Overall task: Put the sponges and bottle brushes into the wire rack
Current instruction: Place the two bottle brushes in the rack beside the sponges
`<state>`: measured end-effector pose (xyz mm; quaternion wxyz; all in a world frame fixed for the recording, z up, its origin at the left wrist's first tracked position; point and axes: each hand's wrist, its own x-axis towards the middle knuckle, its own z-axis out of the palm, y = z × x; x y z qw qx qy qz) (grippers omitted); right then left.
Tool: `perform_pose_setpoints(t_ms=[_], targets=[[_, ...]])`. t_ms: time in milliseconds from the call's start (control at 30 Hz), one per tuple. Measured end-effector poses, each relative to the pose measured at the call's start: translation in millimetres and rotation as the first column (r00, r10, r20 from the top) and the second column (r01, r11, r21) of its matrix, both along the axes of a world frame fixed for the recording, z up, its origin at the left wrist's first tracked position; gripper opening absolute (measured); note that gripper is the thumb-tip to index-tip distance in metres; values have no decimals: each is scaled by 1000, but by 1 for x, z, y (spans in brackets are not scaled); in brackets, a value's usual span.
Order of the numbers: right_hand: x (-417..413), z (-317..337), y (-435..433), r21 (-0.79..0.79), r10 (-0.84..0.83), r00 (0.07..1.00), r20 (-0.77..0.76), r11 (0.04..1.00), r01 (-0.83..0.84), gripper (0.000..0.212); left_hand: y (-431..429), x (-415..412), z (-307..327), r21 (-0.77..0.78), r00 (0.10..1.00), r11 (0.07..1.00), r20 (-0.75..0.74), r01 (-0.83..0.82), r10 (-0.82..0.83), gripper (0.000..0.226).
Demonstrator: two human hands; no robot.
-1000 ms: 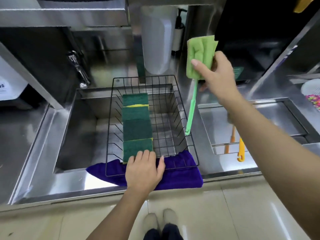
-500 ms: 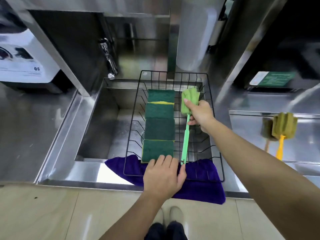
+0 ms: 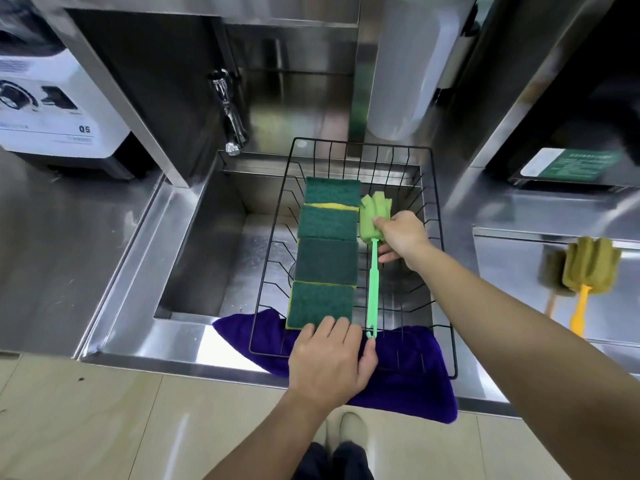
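Gripping green brush [image 3: 373,271] by foam head w/ right hand [image 3: 401,237] fingers, left hand [image 3: 329,362] flat on wire rack [image 3: 437,216] edge

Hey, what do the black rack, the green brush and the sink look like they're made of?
Wire rack: thin metal wire, seemingly coated black with a slight sheen. Green bottle brush: likely molded plastic handle, smooth and uniformly colored; its head, held by the right hand, looks like soft foam strips. Sink: probably stainless steel, brushed and reflective.
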<state>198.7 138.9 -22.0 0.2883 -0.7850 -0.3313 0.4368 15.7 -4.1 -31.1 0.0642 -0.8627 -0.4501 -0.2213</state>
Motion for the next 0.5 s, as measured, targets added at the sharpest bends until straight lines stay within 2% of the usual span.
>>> perform_pose_setpoints(t_ms=[100,200,400,500], targets=[[-1,13,-1,-65,97,985,145,994,-89,26,1,0,1,-15,1000,1000,2,2,-2,33],[2,24,-4,-22,136,961,240,991,-135,27,1,0,2,-35,1000,999,-15,3,-3,33],[29,58,-19,98,210,952,223,967,-236,29,1,1,5,-37,999,999,-37,8,-9,34],[51,67,-36,123,161,918,363,968,-218,37,1,1,6,-38,999,999,-40,15,-16,35]])
